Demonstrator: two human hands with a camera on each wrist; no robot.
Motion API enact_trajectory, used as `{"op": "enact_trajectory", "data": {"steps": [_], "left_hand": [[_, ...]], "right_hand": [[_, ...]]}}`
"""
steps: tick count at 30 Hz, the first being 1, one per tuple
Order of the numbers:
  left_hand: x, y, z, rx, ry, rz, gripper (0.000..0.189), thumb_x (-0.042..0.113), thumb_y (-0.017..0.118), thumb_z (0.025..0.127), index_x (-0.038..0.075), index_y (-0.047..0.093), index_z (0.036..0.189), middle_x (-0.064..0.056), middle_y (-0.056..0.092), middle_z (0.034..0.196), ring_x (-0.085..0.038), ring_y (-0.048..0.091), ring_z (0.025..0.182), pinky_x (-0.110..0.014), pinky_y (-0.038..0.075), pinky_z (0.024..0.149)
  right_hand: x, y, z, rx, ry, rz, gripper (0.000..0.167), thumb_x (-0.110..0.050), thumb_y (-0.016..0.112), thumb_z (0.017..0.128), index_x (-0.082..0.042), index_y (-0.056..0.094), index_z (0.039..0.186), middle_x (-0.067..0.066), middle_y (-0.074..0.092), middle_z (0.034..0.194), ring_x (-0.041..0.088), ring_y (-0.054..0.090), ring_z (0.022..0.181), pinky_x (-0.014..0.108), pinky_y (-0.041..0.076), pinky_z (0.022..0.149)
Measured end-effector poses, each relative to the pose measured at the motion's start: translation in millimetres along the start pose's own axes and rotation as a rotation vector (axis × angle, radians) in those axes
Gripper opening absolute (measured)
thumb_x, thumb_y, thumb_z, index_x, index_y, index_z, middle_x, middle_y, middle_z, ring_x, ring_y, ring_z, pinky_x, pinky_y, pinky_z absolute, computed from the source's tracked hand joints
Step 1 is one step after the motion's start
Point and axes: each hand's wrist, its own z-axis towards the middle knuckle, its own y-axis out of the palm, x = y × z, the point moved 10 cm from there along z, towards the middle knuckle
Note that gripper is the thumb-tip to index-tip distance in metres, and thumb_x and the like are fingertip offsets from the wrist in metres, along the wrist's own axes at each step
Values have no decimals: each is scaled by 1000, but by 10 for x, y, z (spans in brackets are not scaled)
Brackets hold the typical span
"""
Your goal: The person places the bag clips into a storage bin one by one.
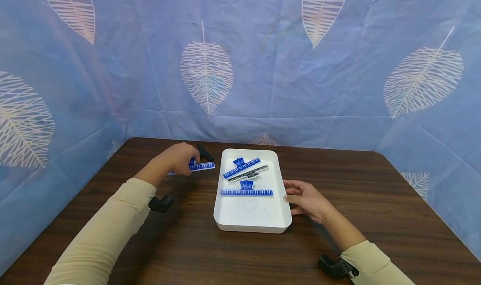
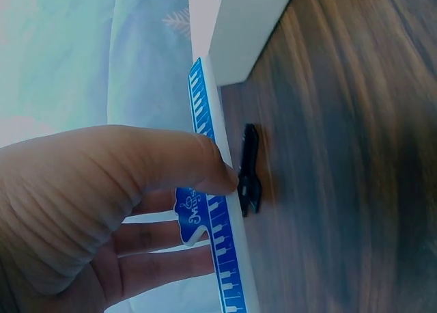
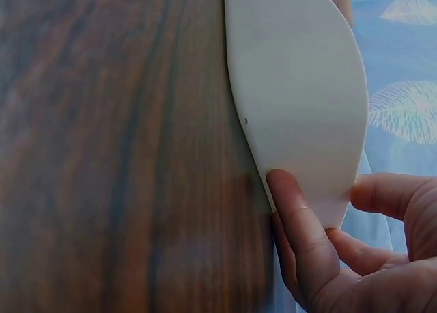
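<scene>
My left hand (image 1: 179, 157) pinches a blue sheet music clip (image 1: 203, 166) with a piano-key strip, left of the white tray. In the left wrist view the thumb lies across the clip's strip (image 2: 227, 275), with the other fingers behind it. A black clip (image 1: 204, 153) lies on the table just beyond that hand. My right hand (image 1: 308, 199) grips the right side of the tray (image 1: 251, 218), thumb at the rim and fingers against the outer wall (image 3: 300, 87). Two blue clips, one tilted (image 1: 241, 169) and one level (image 1: 246, 192), lie inside, with a black-and-white clip (image 1: 248, 174) between them.
The dark wooden table (image 1: 357, 184) runs back to a blue leaf-patterned cloth (image 1: 263, 67) hung behind and at both sides. Black wrist straps (image 1: 160, 204) are worn on both forearms.
</scene>
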Motion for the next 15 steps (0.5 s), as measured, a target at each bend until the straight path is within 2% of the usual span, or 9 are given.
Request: {"op": "enact_trajectory", "data": {"steps": [15], "left_hand": [[324,-190,2,35,49,-7,31,9,82,71,8,72,100,-2,67,90,-19,58,78,-38,54,76]], "right_hand": [[1,5,-10,-1,-5,2,62,1,61,92,6,32,147,31,49,131,26,66,95,44,57,72]]}}
